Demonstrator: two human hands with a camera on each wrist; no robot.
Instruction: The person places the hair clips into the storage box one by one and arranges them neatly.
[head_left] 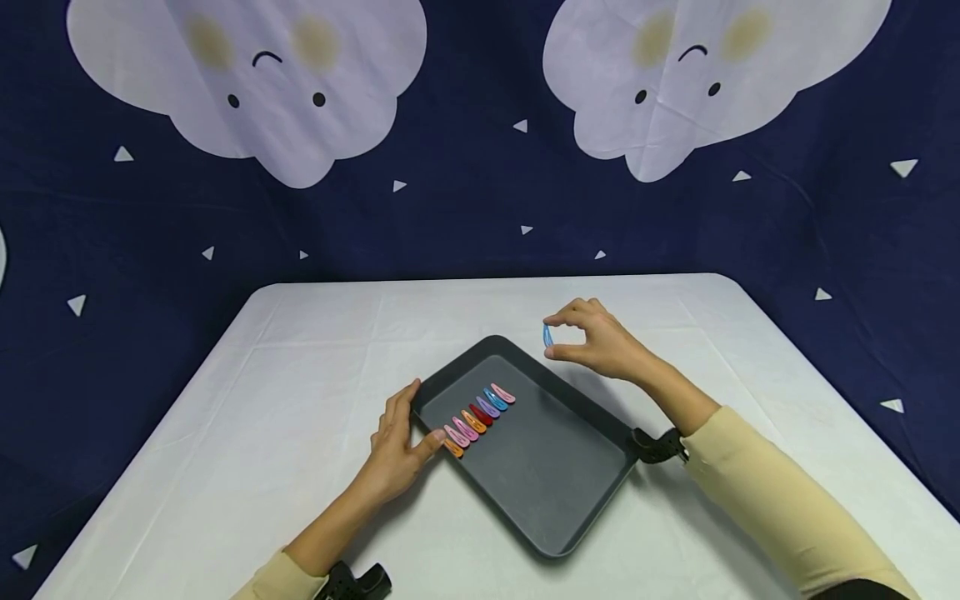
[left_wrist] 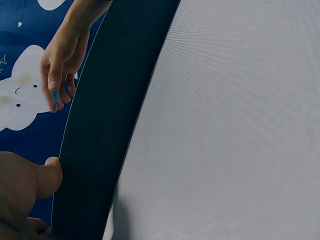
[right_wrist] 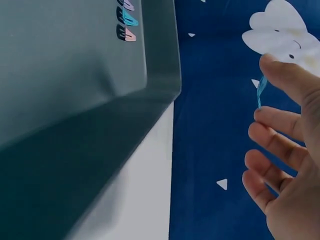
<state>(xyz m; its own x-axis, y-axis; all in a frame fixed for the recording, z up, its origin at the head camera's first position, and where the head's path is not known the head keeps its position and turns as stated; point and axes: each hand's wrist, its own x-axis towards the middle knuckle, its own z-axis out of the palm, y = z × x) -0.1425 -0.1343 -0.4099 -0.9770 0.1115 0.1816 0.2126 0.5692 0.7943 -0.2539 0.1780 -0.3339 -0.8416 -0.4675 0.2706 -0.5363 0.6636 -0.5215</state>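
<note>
My right hand (head_left: 603, 343) pinches a light blue snap hair clip (head_left: 547, 335) by its ends between thumb and forefinger. It holds the clip up past the far right rim of a dark grey baking tray (head_left: 570, 467). In the right wrist view the same clip (right_wrist: 261, 90) appears nearly edge-on, the other fingers loosely bent. My left hand (head_left: 396, 458) grips the tray's left corner, thumb at the rim. Inside the tray, several snap clips (head_left: 481, 415) in pink, blue, purple, red and orange lie side by side in a slanted row; the left thumb overlaps the nearest orange one.
The tray stands turned at an angle on a table with a white cloth (head_left: 300, 400). Behind the table hangs a dark blue curtain (head_left: 465, 225) with clouds and small white triangles. A black wrist strap (head_left: 660, 446) overlaps the tray's right corner in the head view.
</note>
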